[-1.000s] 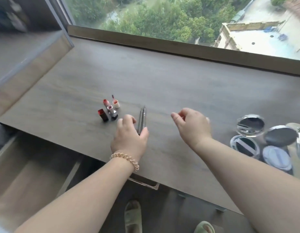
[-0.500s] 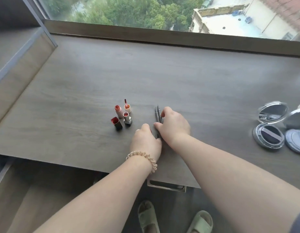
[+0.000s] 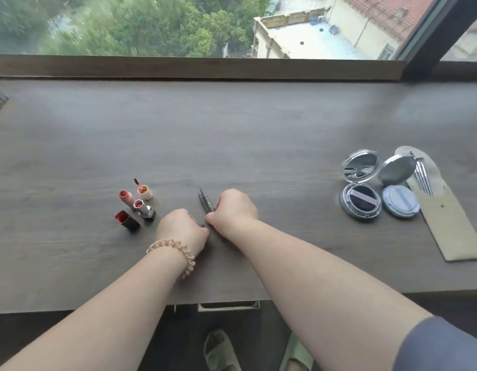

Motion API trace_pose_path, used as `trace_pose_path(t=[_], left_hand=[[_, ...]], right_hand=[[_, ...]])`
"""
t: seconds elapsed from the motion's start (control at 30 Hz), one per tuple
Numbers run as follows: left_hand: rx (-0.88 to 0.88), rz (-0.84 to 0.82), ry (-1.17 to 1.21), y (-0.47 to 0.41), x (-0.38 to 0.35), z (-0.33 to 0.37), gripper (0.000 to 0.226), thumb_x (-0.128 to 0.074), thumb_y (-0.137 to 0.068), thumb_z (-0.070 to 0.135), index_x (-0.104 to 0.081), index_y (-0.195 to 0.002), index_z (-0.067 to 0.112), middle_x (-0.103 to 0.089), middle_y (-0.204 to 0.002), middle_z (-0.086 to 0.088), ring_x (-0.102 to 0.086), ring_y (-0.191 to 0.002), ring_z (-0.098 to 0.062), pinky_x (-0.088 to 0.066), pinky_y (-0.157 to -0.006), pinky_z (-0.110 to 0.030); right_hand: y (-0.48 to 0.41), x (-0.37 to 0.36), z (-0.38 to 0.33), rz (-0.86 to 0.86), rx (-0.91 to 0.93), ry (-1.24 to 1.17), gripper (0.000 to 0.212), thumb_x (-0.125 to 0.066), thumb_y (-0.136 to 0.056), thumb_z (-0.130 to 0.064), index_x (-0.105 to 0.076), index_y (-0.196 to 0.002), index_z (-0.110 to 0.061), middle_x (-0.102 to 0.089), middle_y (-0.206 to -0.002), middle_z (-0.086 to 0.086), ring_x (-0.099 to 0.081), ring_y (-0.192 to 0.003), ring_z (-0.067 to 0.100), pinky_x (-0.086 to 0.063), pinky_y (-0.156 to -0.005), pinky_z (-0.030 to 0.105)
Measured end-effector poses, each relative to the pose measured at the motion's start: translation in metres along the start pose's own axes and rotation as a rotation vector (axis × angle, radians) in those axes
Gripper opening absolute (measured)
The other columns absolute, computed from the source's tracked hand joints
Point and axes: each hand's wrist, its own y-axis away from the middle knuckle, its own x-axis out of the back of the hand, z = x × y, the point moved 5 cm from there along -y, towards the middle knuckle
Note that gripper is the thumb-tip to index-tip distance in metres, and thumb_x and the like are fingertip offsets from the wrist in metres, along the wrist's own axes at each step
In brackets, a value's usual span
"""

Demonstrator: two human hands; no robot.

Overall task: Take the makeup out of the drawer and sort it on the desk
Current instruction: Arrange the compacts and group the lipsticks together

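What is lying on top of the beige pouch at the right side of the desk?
Thin metal tools lie on the beige pouch. A round compact covers their upper ends.

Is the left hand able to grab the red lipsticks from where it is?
Probably yes. The left hand is closed beside the liner pens, and the lipsticks stand just to its left on bare desk, nothing between.

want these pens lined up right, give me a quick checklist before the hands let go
1. Both hands on the pens: ok, right hand and left hand close around them.
2. Pens side by side: ok at the tips, the rest is hidden.
3. Pens clear of the lipsticks: ok.
4. Pens clear of the compacts: ok, far right.
5. Pens flat on the desk: cannot tell.
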Motion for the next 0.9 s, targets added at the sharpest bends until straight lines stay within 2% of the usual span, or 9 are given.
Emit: trace_pose_path(t=[0.13,0.2,0.33,0.4,0.47,0.53,0.6,0.77,0.9], left_hand=[[-0.081,0.023,-0.141,0.000,-0.002,0.013,0.014,-0.060,-0.079,0.023,-0.064,-0.086,0.011,-0.067,-0.098,-0.008,-0.060,-0.097,-0.028,-0.041,-0.071,-0.027],[-0.072,0.029,-0.100,0.002,-0.001,0.020,0.011,-0.061,-0.079,0.022,-0.063,-0.080,0.011,-0.068,-0.095,-0.006,-0.060,-0.096,-0.027,-0.041,-0.072,-0.026],[-0.003,-0.106,0.412,0.010,-0.017,0.059,0.003,-0.062,-0.073,0.013,-0.065,-0.071,0.014,-0.070,-0.063,-0.004,-0.067,-0.064,-0.019,-0.051,-0.056,-0.024],[-0.005,-0.217,0.576,0.019,-0.038,0.099,0.004,-0.062,-0.073,0.010,-0.064,-0.075,0.013,-0.068,-0.062,-0.004,-0.065,-0.053,-0.016,-0.043,-0.043,-0.018],[-0.074,-0.258,0.568,0.025,-0.056,0.136,0.007,-0.061,-0.073,0.009,-0.063,-0.075,0.015,-0.069,-0.066,-0.005,-0.067,-0.059,-0.019,-0.047,-0.048,-0.020],[-0.139,-0.220,0.489,0.027,-0.071,0.165,0.007,-0.061,-0.072,0.013,-0.064,-0.076,0.018,-0.072,-0.078,-0.006,-0.069,-0.076,-0.022,-0.056,-0.069,-0.028],[-0.159,-0.154,0.400,0.030,-0.083,0.187,0.009,-0.061,-0.074,0.017,-0.065,-0.082,0.019,-0.071,-0.092,-0.004,-0.066,-0.090,-0.022,-0.053,-0.082,-0.031],[-0.181,-0.061,0.249,0.036,-0.094,0.206,0.012,-0.060,-0.077,0.021,-0.059,-0.088,0.025,-0.065,-0.108,0.001,-0.058,-0.107,-0.022,-0.045,-0.091,-0.030],[-0.153,-0.006,0.243,0.040,-0.103,0.209,0.011,-0.063,-0.077,0.019,-0.059,-0.087,0.023,-0.065,-0.107,-0.001,-0.057,-0.106,-0.023,-0.042,-0.085,-0.027]], right_hand=[[0.003,0.015,0.016,0.028,-0.029,-0.033,0.016,-0.061,-0.079,-0.023,-0.066,-0.093,-0.018,-0.067,-0.102,0.005,-0.062,-0.097,0.026,-0.042,-0.068,0.026],[0.004,0.036,0.039,0.101,-0.094,-0.092,0.018,-0.060,-0.079,-0.026,-0.066,-0.094,-0.017,-0.067,-0.100,0.005,-0.062,-0.095,0.027,-0.043,-0.069,0.027],[0.006,0.090,0.112,0.271,-0.289,-0.105,0.023,-0.059,-0.077,-0.026,-0.067,-0.096,-0.016,-0.068,-0.101,0.006,-0.063,-0.095,0.028,-0.045,-0.070,0.028],[0.012,0.108,0.145,0.305,-0.349,-0.054,0.023,-0.059,-0.076,-0.024,-0.067,-0.095,-0.014,-0.068,-0.101,0.007,-0.063,-0.094,0.028,-0.044,-0.067,0.027],[0.013,0.116,0.163,0.303,-0.344,-0.005,0.022,-0.059,-0.078,-0.022,-0.066,-0.097,-0.013,-0.068,-0.102,0.007,-0.062,-0.094,0.027,-0.042,-0.066,0.027],[0.014,0.121,0.172,0.299,-0.309,0.042,0.024,-0.060,-0.081,-0.024,-0.064,-0.103,-0.014,-0.066,-0.106,0.006,-0.061,-0.099,0.027,-0.041,-0.068,0.027],[0.016,0.126,0.182,0.309,-0.271,0.061,0.026,-0.062,-0.083,-0.028,-0.061,-0.106,-0.016,-0.065,-0.109,0.005,-0.060,-0.103,0.026,-0.041,-0.072,0.029],[0.023,0.133,0.189,0.385,-0.118,0.141,0.039,-0.065,-0.082,-0.042,-0.053,-0.112,-0.019,-0.064,-0.109,0.005,-0.059,-0.104,0.028,-0.041,-0.072,0.032],[0.028,0.134,0.197,0.416,0.031,0.229,0.034,-0.063,-0.083,-0.041,-0.055,-0.107,-0.019,-0.058,-0.110,0.003,-0.057,-0.104,0.029,-0.044,-0.074,0.034]])
